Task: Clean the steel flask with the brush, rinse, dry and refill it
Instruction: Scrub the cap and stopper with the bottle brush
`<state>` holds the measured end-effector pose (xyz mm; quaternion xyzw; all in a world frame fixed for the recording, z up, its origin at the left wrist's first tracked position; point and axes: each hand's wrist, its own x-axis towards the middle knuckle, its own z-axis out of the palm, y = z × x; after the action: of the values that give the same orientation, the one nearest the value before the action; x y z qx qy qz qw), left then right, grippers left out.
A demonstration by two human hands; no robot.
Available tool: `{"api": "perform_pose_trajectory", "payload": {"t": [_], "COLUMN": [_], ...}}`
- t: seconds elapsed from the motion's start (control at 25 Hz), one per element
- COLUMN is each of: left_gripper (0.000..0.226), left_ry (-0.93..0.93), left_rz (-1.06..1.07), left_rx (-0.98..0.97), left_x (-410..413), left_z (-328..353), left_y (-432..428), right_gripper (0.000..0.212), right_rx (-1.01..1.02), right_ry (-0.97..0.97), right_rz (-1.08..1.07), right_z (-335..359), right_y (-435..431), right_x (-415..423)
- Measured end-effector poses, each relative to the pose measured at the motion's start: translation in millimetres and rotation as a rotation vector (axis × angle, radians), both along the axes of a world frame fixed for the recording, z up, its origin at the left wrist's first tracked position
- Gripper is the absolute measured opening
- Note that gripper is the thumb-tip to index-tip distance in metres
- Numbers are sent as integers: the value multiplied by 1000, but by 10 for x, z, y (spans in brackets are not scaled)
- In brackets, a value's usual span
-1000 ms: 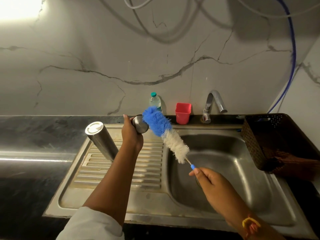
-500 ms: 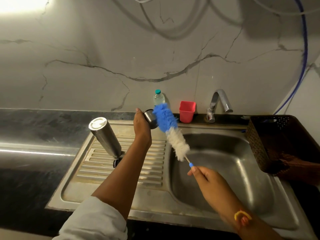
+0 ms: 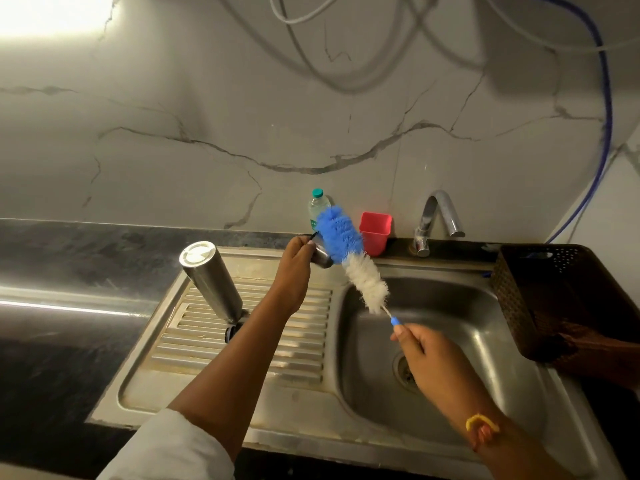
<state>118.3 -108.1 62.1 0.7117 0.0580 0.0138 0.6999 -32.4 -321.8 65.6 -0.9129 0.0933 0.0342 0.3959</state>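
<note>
Plastic bottle [image 3: 317, 206], red cup [image 3: 375, 233] and tap [image 3: 437, 221] along back ledge, brown basket [image 3: 540, 292] at right edge of sink [image 3: 467, 306], steel flask [image 3: 211, 282] inverted, tilted on drainboard [image 3: 277, 344], left hand [image 3: 296, 261] raised, gripping steel cap [image 3: 322, 259], right hand [image 3: 426, 355] pinching handle of brush [image 3: 360, 271], blue bristles against cap.

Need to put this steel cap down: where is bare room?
Bare: the ribbed drainboard between the upturned steel flask and the basin; the dark countertop left of the drainboard. Crowded: the back ledge, with clear plastic bottle, red plastic cup and chrome tap.
</note>
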Motion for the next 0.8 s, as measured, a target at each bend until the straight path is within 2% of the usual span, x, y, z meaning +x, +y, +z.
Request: {"api": "perform_pose_trajectory", "payload": {"t": [0.2, 0.44, 0.6, 0.8], "left_gripper": [25, 24, 27, 22], "left_ry": [-72, -77, -39, -24], "left_rz": [-90, -76, -170, -22], "left_rx": [88, 14, -6, -46], "left_x": [11, 46, 23, 50], "left_z": [-38, -46, -94, -64], "left_y": [79, 131, 46, 59], "right_gripper": [40, 41, 43, 48], "right_rx": [-63, -105, -91, -136], "right_ry": [-16, -20, -42, -67], "right_rz": [32, 33, -6, -1], "right_z": [-57, -142, -126, -209], "right_y": [-18, -75, -37, -80], "right_x": [-106, -143, 16, -169]}}
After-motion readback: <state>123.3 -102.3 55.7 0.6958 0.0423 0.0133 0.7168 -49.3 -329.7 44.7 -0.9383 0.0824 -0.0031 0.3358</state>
